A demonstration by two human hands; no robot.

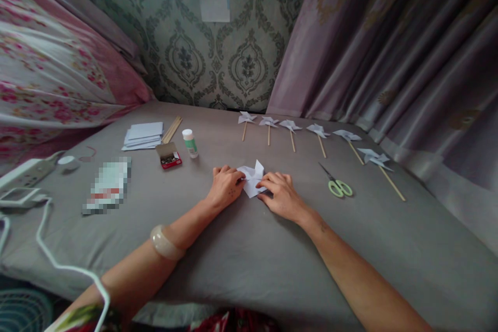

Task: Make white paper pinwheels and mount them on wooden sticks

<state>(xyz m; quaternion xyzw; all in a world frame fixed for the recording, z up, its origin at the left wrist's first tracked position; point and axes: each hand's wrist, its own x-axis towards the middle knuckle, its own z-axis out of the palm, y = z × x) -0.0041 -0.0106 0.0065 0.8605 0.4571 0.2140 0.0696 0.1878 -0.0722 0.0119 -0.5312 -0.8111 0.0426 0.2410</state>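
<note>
A white paper pinwheel [251,187], partly folded with one blade sticking up, lies on the grey sheet between my hands. My left hand [226,187] grips its left side, fingers curled onto the paper. On its right edge, my right hand [282,196] pinches the paper between thumb and fingers. A green-handled pair of scissors [339,187] lies to the right of my right hand. Beyond my left hand stand a glue bottle [190,143] with a white cap and an open red box [169,158] of small metal pieces.
Several finished pinwheels on sticks [319,140] lie in a row at the back right. At the back left are a stack of white paper [143,136] and wooden sticks [172,129]. A power strip [29,174] and white cable [58,264] lie at the left.
</note>
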